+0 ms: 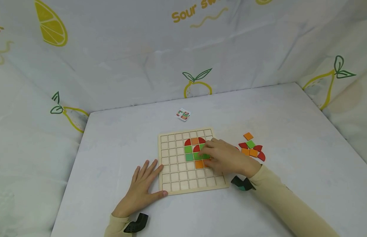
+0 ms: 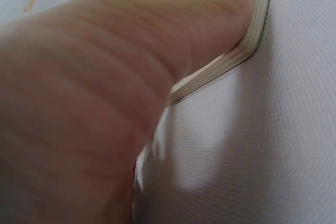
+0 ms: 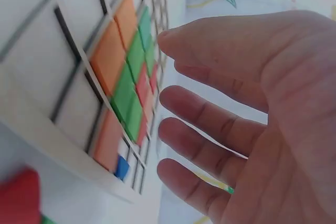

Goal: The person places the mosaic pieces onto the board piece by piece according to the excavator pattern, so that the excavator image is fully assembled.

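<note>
A square wooden grid board (image 1: 174,177) lies on the table with coloured tiles set in its upper right cells: red quarter-rounds (image 1: 187,142), green squares (image 1: 188,149) and orange squares (image 1: 199,164). My left hand (image 1: 140,191) lies spread at the board's lower left corner, its thumb on the corner in the left wrist view. Over the tiled cells hovers my right hand (image 1: 228,158), covering part of the board's right side. In the right wrist view its fingers (image 3: 194,142) are loosely bent above the tiles, and no piece shows between them.
Loose orange, green and red tiles (image 1: 250,144) lie right of the board, some partly behind the right hand. A small card (image 1: 183,114) with a coloured pattern lies beyond the board. A fabric backdrop (image 1: 127,59) with lemon drawings stands behind the table (image 1: 112,141).
</note>
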